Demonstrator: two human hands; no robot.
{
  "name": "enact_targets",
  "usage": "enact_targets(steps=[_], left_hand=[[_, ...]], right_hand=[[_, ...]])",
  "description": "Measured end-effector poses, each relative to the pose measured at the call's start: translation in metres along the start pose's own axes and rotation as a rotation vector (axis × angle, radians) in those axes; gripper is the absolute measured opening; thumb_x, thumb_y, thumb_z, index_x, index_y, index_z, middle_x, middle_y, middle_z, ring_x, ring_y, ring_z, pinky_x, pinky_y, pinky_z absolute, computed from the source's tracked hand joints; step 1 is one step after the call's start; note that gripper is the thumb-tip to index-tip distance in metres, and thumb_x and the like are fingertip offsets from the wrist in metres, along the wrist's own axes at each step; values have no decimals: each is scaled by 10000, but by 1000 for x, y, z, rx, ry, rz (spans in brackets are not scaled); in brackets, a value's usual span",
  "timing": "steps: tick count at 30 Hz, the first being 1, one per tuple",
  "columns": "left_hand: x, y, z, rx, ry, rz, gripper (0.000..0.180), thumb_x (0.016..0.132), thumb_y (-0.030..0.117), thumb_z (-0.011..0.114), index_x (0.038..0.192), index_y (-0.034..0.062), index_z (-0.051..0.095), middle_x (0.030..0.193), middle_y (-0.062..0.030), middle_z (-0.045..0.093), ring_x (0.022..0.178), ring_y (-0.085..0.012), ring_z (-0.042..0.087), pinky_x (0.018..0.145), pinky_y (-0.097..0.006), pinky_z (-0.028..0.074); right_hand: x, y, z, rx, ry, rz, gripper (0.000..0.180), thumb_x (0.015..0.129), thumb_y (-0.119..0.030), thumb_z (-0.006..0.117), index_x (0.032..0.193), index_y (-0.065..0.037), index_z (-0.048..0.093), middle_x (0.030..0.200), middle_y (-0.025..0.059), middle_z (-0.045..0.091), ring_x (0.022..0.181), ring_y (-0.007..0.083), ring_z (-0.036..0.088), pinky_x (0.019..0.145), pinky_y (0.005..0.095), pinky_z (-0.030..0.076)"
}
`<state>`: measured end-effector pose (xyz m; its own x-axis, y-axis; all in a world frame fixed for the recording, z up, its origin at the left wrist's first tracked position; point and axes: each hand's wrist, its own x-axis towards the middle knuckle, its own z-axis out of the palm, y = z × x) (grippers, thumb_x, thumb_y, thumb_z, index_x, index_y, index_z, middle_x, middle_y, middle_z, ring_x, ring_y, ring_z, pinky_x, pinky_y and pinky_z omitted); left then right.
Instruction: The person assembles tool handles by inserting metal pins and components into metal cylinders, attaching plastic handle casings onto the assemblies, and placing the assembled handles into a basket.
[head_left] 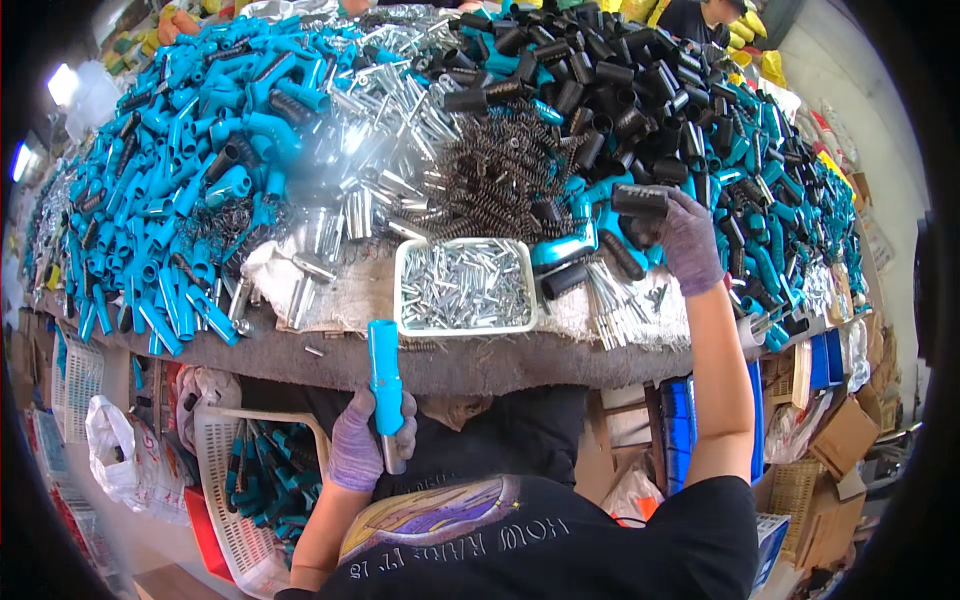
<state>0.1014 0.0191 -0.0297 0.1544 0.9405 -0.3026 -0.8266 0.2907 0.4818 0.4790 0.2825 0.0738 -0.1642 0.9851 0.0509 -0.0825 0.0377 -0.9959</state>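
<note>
1. head view: the left hand (372, 445), in a purple glove, is clenched around a blue tube handle (384, 378) with a metal end showing below the fist; it is held upright just below the table edge (500, 368), close to the body.
2. the right hand (688, 240), also gloved, is stretched out over the heap and grasps a black ribbed grip (640, 201) by one end.
3. to do this well, i judge the grip should be lifted clear of the pile of black grips (600, 80) without dragging neighbours off, then brought back in line with the blue handle's open top.
4. between the hands sits a white tray of small metal pins (465, 285), with dark springs (490, 180) behind it; keep the sleeve clear of both.
</note>
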Motion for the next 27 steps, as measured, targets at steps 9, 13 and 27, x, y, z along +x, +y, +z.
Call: enact_targets(steps=[9,13,27], left_hand=[[-5,4,14,14,17,-10,598,774,510,687,1147,90,480,877,-128,595,602,-233,587,450,-347,485],[3,4,19,-4,-102,-41,603,797,498,658,1187,86,452,881,-123,595,602,-222,585,461,-329,472],[-19,8,33,67,-173,-334,575,836,381,642,1269,48,462,870,-130,601,574,-166,552,489,-259,449]], right_hand=[[-44,-26,100,-274,-126,-142,244,942,-62,473,1159,-8,574,986,109,674,779,152,665,620,225,537],[-83,6,137,-420,-500,-227,301,997,-237,431,1110,-36,625,966,51,660,824,102,608,675,235,472],[-53,-3,192,-80,-1190,216,319,915,-227,541,1140,-13,613,1041,108,659,950,180,629,845,308,485]])
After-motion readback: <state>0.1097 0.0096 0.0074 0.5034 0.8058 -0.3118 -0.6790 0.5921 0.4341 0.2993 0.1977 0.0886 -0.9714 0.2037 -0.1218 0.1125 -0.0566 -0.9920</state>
